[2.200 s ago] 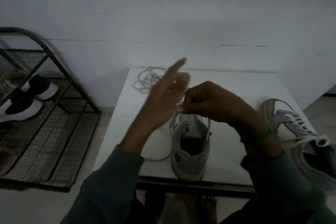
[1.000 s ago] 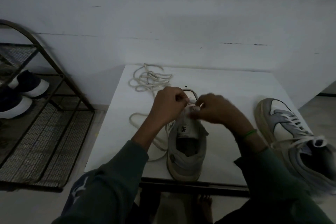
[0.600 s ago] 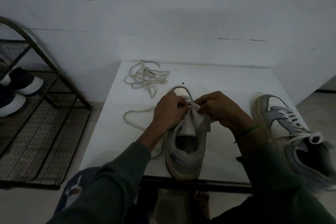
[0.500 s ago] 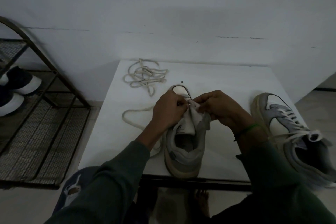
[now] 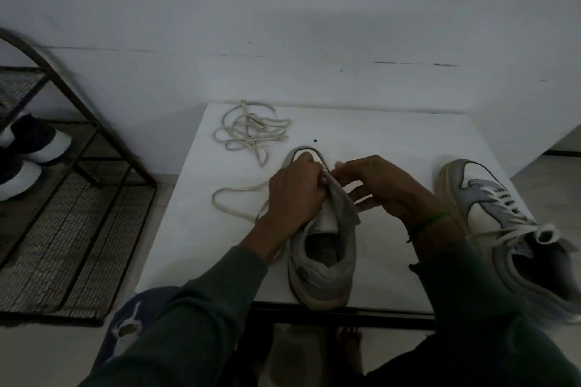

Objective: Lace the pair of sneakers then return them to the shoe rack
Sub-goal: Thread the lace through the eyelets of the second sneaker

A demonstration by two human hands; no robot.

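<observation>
White plaster wall rises behind a white worktop [image 5: 393,135], and on it, near the front edge, stands the unlaced sneaker [image 5: 323,270], grey and cream, toe pointing away from us and heel toward us. Our left hand [image 5: 294,195] comes in from the left; its grip is curled tight around the left side of the shoe's upper, just behind the toe cap. Our right hand [image 5: 382,185], with a green band [image 5: 430,220] at the wrist, meets it from the right, thumb and fingertips clamped together on the raised grey flap beside the pale tongue [image 5: 330,217]. We cannot tell whether a lace end sits inside that pinch. A cream shoelace [image 5: 234,199] loops out on the worktop to the left of the shoe and runs under our left hand. Farther back, near the left rear corner, a second shoelace [image 5: 251,132] lies in a loose tangle, well apart from the hands. The laced sneaker [image 5: 493,210] of the pair rests at the right edge of the worktop, its bow tied, its heel hanging past the front corner. On the floor at the left stands the metal shoe rack [image 5: 78,204] with mesh shelves, and a pair of dark shoes with white soles [image 5: 28,151] sits on its middle shelf.
</observation>
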